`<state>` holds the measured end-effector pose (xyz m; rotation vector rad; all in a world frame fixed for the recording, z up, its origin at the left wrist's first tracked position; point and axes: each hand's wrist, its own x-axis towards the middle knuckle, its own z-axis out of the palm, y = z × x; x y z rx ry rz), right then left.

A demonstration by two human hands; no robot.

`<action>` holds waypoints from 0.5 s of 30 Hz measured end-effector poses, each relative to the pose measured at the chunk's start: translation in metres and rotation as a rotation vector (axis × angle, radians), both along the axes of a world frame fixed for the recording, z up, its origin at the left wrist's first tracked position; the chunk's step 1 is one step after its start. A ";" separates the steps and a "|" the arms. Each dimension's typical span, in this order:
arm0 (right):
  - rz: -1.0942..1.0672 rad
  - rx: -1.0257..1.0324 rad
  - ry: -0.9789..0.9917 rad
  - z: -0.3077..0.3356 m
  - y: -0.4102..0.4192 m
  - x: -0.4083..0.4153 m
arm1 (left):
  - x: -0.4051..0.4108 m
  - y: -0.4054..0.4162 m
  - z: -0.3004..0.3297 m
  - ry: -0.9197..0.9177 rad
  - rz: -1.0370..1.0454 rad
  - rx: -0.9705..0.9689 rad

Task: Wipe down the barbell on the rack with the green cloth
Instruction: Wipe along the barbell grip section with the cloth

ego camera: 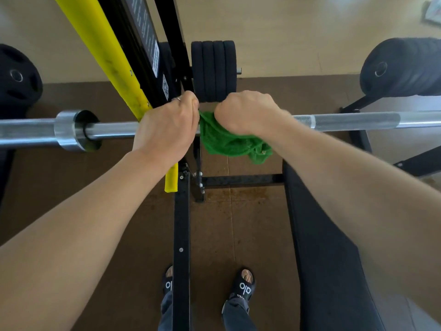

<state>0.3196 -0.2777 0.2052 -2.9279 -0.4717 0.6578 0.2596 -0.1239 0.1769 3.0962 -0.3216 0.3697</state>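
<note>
A steel barbell [358, 120] lies across the rack from left to right, its sleeve collar [69, 131] at the left. My left hand [167, 126] is closed over the bar just right of the yellow upright. My right hand [248, 112] is closed around the green cloth [229, 142], bunched against the bar right beside my left hand. The loose end of the cloth hangs below the bar. The stretch of bar under both hands and the cloth is hidden.
A yellow-padded black rack upright [112, 60] rises at the left. Several black weight plates [213, 70] sit on a peg behind my hands, more plates [16, 77] at the far left and far right [403, 68]. A black bench pad [329, 254] lies at the lower right. Black frame beam [181, 247] runs between my feet.
</note>
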 end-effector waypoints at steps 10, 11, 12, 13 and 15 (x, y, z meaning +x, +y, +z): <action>-0.097 0.020 -0.362 -0.018 -0.003 -0.021 | 0.004 0.002 -0.006 -0.011 -0.048 -0.045; -0.156 0.076 -0.568 -0.023 -0.005 -0.040 | 0.003 0.002 -0.006 -0.011 -0.054 -0.055; -0.175 0.146 -0.720 -0.031 -0.009 -0.055 | 0.003 0.001 -0.006 -0.012 -0.059 -0.059; -0.160 0.203 -0.836 -0.042 -0.014 -0.065 | 0.003 0.001 -0.006 -0.016 -0.061 -0.058; -0.125 0.278 -0.888 -0.059 -0.023 -0.069 | 0.004 0.001 -0.007 -0.022 -0.050 -0.047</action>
